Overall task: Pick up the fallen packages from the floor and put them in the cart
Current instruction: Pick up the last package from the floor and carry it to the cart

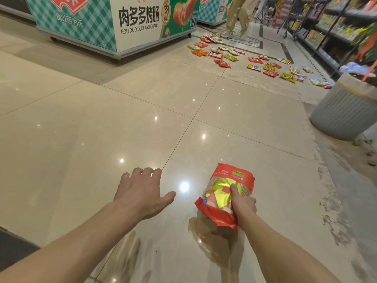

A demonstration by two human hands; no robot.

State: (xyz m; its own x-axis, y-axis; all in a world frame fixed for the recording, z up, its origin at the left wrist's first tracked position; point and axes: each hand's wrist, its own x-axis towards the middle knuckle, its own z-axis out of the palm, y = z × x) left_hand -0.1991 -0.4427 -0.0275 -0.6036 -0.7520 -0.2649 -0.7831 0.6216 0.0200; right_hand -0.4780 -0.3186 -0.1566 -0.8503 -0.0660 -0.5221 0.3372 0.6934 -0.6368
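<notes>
The floor point(102, 123) was laid in large glossy beige tiles with thin dark joints, and ceiling lights showed on it as bright spots. Along its right side the surface looked dull and smeared with grey patches. Far ahead, a scatter of fallen packages point(253, 60), red, yellow and orange, lay flat on the tiles in a loose band running from the freezer chest point(114, 23) toward the shelving. The chest stood directly on the floor at upper left. A ribbed grey bin point(346, 111) stood on the smeared strip at right.
</notes>
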